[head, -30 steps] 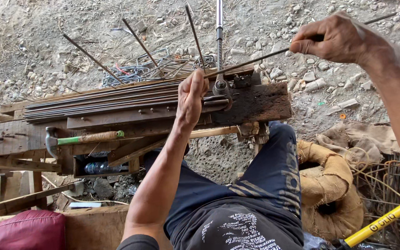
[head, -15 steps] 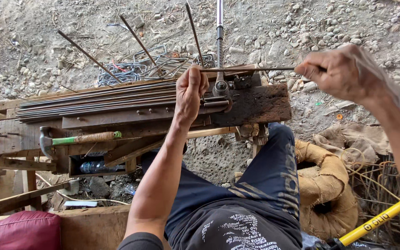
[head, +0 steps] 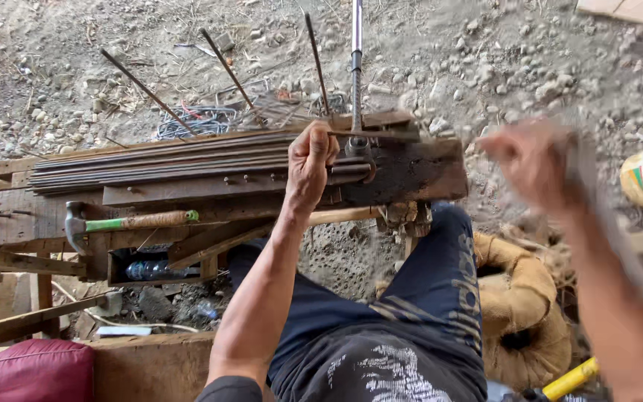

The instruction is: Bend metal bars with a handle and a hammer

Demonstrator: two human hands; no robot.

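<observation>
The left hand [head: 310, 160] clamps the thin steel rod [head: 381, 135] against the wooden bench [head: 411, 175] — steadying it beside the upright lever [head: 356, 67]; the right hand [head: 533, 164] is blurred, its grip unreadable.

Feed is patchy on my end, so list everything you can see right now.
Wooden bench: one, dark, centre.
Steel rods: a bundle, grey-brown, lying along the bench.
Bent rods: about four, rusty, sticking up behind the bench.
Hammer: one, green-and-tan handle, left on the bench.
Pipe lever: one, grey, upright.
Plastic bottle: one, clear, under the bench.
Cushion: one, maroon, bottom left.
Left hand: pressing the rods.
Right hand: blurred, raised.
</observation>
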